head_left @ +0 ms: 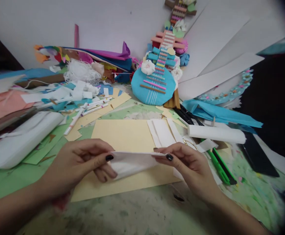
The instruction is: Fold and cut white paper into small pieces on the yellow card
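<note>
Between my two hands a white strip of crepe-like paper (135, 161) is stretched level, its upper edge folded over. My left hand (88, 163) pinches the left end between thumb and fingers, the other fingers curled beneath. At the opposite end my right hand (184, 163) pinches the paper in the same way. Below the strip lies a cream sheet of card (125, 133) on the table. Several white paper strips (160, 132) rest on the card's right side, just beyond my right hand.
A green cutter knife (221, 166), a black phone (259, 153) and a white paper roll (216, 133) lie to the right. White sticks (76, 119) and paper scraps cover the left. At the back stands a blue paper guitar (154, 86); white string (81, 71) is heaped nearby.
</note>
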Demonstrator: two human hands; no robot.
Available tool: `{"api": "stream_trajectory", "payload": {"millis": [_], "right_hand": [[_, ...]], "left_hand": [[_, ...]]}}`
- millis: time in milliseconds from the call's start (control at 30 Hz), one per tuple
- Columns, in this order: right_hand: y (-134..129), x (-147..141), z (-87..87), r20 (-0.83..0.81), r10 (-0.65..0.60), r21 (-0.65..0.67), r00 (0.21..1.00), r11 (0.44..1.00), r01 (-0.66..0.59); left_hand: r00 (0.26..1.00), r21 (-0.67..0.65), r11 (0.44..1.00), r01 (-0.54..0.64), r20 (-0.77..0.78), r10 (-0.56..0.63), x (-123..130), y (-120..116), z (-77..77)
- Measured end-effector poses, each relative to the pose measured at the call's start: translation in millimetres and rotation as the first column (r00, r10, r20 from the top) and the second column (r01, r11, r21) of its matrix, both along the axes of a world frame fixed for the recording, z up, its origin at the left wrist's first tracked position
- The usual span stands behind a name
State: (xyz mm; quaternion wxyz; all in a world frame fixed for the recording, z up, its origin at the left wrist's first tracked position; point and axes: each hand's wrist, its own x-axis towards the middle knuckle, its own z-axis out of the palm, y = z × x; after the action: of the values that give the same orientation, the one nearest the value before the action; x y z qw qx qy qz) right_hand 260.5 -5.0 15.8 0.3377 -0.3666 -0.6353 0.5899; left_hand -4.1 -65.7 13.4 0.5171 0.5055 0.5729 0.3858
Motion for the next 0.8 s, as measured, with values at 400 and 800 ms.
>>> {"api": "stream_trajectory", "payload": {"millis": [400, 800], "right_hand": [[1.8, 2.4, -3.4, 0.269, 0.068, 0.209, 0.961, 0.970, -0.127], [8.4, 2.5, -21.7, 0.310, 0.148, -0.113, 0.939, 0.986, -0.119]], "left_hand": [[0.888, 0.353, 0.932, 0.087, -0.451, 0.088, 5.4, -8.3, 1.8], [0.950, -0.294, 0.916, 0.271, -0.073, -0.304, 8.0, 3.3, -9.3]]}}
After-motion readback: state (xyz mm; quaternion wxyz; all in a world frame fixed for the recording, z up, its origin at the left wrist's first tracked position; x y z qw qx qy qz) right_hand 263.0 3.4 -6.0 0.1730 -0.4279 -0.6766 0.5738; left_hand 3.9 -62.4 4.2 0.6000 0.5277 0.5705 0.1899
